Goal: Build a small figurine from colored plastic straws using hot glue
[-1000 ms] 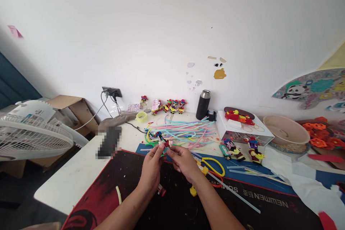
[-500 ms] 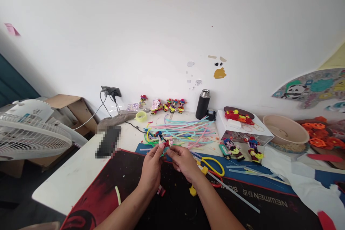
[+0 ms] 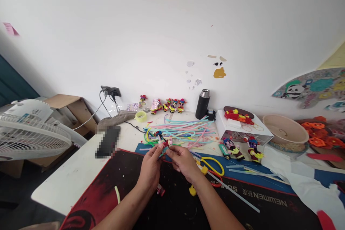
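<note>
Between both hands, above the black mat (image 3: 129, 172), is a small figurine (image 3: 166, 143) with red, blue and pinkish parts. My left hand (image 3: 151, 160) pinches it from the left. My right hand (image 3: 183, 160) closes on its right side, fingertips meeting the left ones; the exact contact is partly hidden. Behind the figurine lies a heap of pastel plastic strips (image 3: 185, 125). Beside my right wrist are a yellow tool (image 3: 201, 167), partly covered, with a pale stick (image 3: 237, 194) slanting away from it, and a yellow loop (image 3: 217, 165). A small red piece (image 3: 161, 190) lies beneath my left wrist.
Several finished-looking figurines (image 3: 174, 105) line the wall; two more (image 3: 253, 150) stand at right near a white box (image 3: 244, 129). A black thermos (image 3: 203, 104), yellow tape roll (image 3: 140, 116), blurred dark phone-like slab (image 3: 107, 142), fan (image 3: 35, 134) and beige bowl (image 3: 285, 129) surround the work area.
Both hands stay in nearly the same place with the figurine. It has turned or shifted very slightly between the fingertips. The camera view has moved a little.
</note>
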Demonstrator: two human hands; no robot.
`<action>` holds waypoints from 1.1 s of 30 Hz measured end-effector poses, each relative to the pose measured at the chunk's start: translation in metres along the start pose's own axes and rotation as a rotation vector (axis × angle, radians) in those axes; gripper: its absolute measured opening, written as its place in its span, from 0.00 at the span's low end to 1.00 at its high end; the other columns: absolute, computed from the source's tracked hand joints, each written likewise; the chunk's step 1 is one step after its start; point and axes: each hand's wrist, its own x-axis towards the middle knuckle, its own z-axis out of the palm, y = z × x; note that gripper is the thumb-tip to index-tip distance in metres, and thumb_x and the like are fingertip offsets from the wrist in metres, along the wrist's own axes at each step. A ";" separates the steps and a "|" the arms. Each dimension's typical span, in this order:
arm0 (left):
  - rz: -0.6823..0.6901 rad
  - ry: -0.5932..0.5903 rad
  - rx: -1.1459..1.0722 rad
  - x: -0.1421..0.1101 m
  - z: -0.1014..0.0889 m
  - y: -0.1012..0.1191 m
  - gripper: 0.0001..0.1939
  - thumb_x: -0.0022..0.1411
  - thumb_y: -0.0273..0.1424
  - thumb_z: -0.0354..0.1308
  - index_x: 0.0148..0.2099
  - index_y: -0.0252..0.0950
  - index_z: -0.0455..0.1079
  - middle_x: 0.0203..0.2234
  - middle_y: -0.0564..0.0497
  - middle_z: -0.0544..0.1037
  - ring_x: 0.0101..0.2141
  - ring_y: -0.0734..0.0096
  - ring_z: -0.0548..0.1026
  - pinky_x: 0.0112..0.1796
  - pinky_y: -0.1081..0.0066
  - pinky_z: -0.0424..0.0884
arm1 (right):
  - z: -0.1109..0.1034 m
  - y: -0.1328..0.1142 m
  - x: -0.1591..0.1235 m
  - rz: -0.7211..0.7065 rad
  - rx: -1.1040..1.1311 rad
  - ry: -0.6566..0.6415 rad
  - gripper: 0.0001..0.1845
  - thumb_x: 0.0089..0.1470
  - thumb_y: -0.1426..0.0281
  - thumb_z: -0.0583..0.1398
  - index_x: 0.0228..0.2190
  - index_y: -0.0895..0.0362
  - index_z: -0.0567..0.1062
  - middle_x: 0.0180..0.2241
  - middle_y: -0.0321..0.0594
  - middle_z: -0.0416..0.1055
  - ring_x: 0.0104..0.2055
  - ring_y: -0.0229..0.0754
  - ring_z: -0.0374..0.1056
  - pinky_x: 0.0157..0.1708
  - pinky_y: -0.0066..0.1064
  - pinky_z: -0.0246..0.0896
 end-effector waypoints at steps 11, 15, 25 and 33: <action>-0.142 -0.271 -0.160 0.010 -0.002 0.032 0.18 0.48 0.40 0.79 0.37 0.36 0.82 0.33 0.48 0.81 0.35 0.66 0.76 0.40 0.68 0.74 | 0.004 -0.002 -0.003 -0.049 0.037 -0.039 0.28 0.51 0.46 0.70 0.37 0.58 0.78 0.17 0.22 0.55 0.14 0.28 0.45 0.13 0.25 0.42; -0.293 -0.377 -0.334 0.009 -0.009 0.041 0.21 0.50 0.41 0.78 0.41 0.35 0.79 0.30 0.51 0.76 0.32 0.70 0.73 0.37 0.69 0.72 | 0.002 -0.001 -0.002 -0.066 0.037 0.025 0.27 0.52 0.46 0.70 0.33 0.58 0.77 0.15 0.21 0.51 0.14 0.28 0.43 0.13 0.24 0.41; -0.299 -0.540 -0.400 0.004 -0.018 0.033 0.20 0.55 0.40 0.76 0.41 0.32 0.76 0.29 0.52 0.70 0.32 0.71 0.67 0.35 0.70 0.68 | 0.003 -0.002 0.000 -0.070 0.054 0.065 0.28 0.49 0.44 0.70 0.33 0.57 0.77 0.14 0.21 0.51 0.14 0.28 0.43 0.12 0.23 0.42; -0.317 -0.564 -0.329 0.006 -0.024 0.027 0.19 0.56 0.43 0.75 0.37 0.32 0.76 0.28 0.52 0.68 0.31 0.70 0.66 0.36 0.70 0.68 | 0.002 0.002 0.001 -0.093 0.006 0.057 0.25 0.53 0.47 0.69 0.33 0.58 0.78 0.15 0.22 0.52 0.14 0.28 0.45 0.12 0.23 0.42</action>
